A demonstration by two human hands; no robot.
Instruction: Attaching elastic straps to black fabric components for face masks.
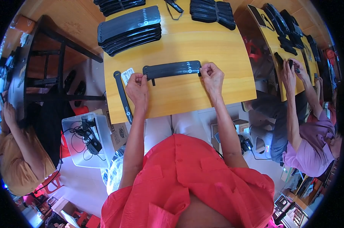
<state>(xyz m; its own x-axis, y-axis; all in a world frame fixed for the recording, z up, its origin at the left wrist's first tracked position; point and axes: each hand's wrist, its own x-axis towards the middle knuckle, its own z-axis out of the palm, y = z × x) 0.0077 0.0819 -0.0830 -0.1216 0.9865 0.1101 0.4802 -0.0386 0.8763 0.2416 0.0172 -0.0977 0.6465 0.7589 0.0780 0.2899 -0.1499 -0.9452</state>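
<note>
A wide, flat black strap (172,69) with white print and rounded corners is stretched level above the wooden table (179,100). Its left end is pinched between the thumb and fingers of my left hand (137,91). At the other end, my right hand (213,80) grips the corner in the same way. A short dark tab hangs below the strap near my left fingers. Just left of my left hand lies a single narrow black strap (122,97) with a hole near its top. Between it and my hand sits a small white printed label (127,75).
At the table's far left rises a stack of similar black straps (130,32); a tied black bundle (212,13) lies far right. A clear bin of cables (86,140) stands on the floor at left. People work at tables on both sides, including one in a purple shirt (312,142).
</note>
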